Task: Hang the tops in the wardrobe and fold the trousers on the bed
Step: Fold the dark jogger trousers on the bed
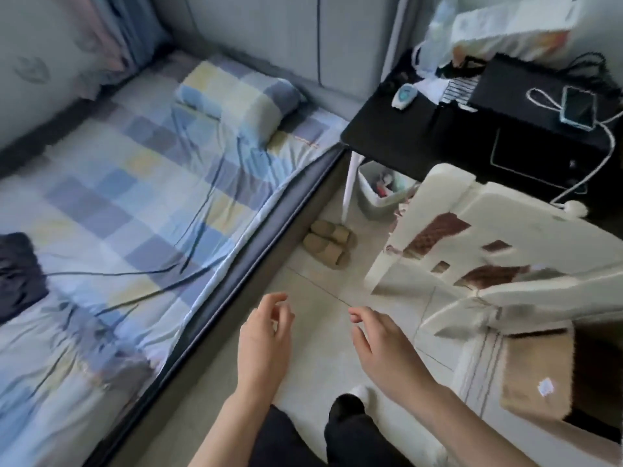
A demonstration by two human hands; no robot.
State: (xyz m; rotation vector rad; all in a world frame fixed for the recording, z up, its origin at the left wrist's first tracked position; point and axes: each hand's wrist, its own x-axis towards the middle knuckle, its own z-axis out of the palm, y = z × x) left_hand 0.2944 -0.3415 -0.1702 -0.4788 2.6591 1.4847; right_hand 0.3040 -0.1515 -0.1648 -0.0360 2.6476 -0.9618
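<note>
Both hands empty, fingers loose: left point(264, 335), right point(377, 342) | dark garment point(18, 267) on bed point(141, 183), far left of them

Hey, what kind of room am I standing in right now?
Most likely a small bedroom. There's a bed with a checked sheet and matching pillow, a black bedside table with a phone on top, and slippers on the tiled floor beside the bed.
</note>
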